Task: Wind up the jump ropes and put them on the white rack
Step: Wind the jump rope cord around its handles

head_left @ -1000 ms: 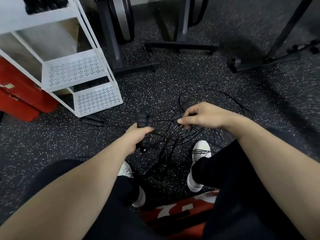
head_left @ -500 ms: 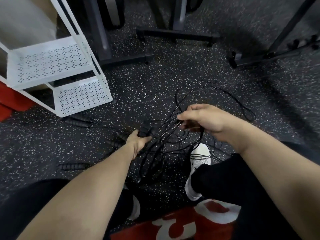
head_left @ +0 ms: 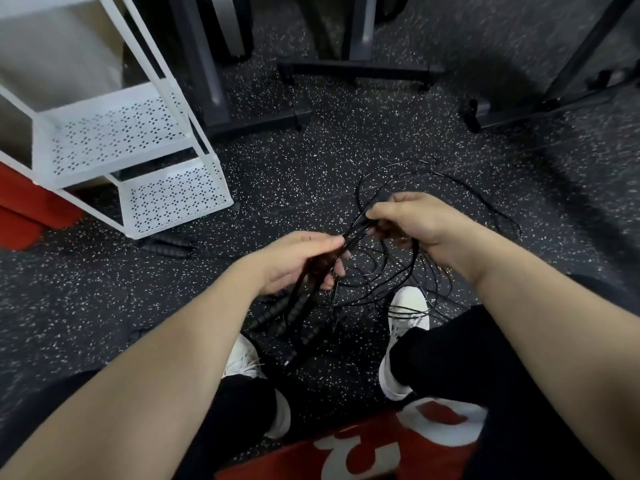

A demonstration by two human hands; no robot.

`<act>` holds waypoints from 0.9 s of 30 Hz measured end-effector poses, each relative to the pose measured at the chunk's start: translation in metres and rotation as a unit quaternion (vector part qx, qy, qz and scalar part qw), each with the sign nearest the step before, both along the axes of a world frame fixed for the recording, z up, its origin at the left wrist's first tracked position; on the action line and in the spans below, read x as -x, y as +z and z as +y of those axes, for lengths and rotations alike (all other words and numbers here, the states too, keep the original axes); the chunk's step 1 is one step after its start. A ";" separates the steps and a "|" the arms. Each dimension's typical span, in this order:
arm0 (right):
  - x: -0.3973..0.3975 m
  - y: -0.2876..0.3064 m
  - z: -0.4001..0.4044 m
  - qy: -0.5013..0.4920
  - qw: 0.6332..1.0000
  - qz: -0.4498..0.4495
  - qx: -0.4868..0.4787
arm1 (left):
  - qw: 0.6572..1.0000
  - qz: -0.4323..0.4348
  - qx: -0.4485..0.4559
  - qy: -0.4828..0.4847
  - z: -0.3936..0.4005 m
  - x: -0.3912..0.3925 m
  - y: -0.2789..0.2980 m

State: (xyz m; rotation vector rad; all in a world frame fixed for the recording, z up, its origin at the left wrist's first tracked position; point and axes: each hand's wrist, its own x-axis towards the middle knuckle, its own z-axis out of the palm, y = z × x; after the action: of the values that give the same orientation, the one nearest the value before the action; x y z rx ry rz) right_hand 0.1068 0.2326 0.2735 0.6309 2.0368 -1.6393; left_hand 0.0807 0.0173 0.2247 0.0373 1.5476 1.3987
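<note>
- Left hand [head_left: 298,261] pinches a bundle of cords, ribbed handles [head_left: 294,311] dangling below.
- Right hand [head_left: 412,220] pinches the same jump ropes [head_left: 388,271], tangled on the floor [head_left: 311,168].
- White rack [head_left: 138,161] stands well apart, toward the floor's far left.

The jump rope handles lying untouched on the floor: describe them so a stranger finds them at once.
Start at the white rack. Just past its lowest shelf's front corner, two black ribbed handles lie together on the speckled floor. Unlike the handles hanging from the left hand, nobody touches them.
</note>
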 end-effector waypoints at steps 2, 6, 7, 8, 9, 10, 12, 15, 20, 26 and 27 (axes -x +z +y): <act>-0.002 -0.003 0.000 -0.012 1.000 0.001 -0.027 | 0.999 0.040 0.012 0.003 0.003 -0.005 0.020; -0.013 -0.003 -0.006 -0.012 0.945 0.098 -0.311 | 0.990 0.100 0.030 0.100 0.009 -0.015 0.034; -0.017 0.002 -0.009 -0.016 0.936 0.121 -0.331 | 0.986 0.104 0.036 0.122 0.011 -0.017 0.035; -0.020 0.006 -0.010 -0.007 0.946 0.112 -0.304 | 0.985 0.104 0.042 0.134 0.012 -0.021 0.038; -0.023 0.010 -0.013 0.012 0.968 0.075 -0.239 | 0.984 0.107 0.045 0.134 0.013 -0.024 0.040; -0.026 0.014 -0.017 0.035 0.986 0.024 -0.162 | 0.985 0.108 0.045 0.129 0.014 -0.029 0.043; -0.030 0.013 -0.020 0.049 0.997 -0.033 -0.044 | 0.983 0.144 0.068 0.093 0.015 -0.034 0.050; -0.030 0.014 -0.017 0.010 0.999 -0.012 0.045 | 0.954 0.254 0.148 0.056 0.009 -0.036 0.061; -0.024 0.014 0.001 -0.224 0.959 -0.038 0.169 | 0.903 0.314 0.201 0.212 -0.024 -0.022 0.076; -0.017 0.000 0.026 -0.223 0.974 -0.026 -0.031 | 0.854 0.355 0.233 0.301 -0.041 -0.017 0.106; -0.018 -0.001 0.026 -0.191 0.978 -0.029 -0.084 | 0.850 0.375 0.235 0.287 -0.040 -0.019 0.111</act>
State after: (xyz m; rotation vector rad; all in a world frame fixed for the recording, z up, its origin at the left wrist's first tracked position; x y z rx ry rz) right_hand 0.1246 0.2587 0.2724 1.1787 2.1235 -1.6324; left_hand 0.1000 -0.0226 0.3362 -0.2227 2.7021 1.4861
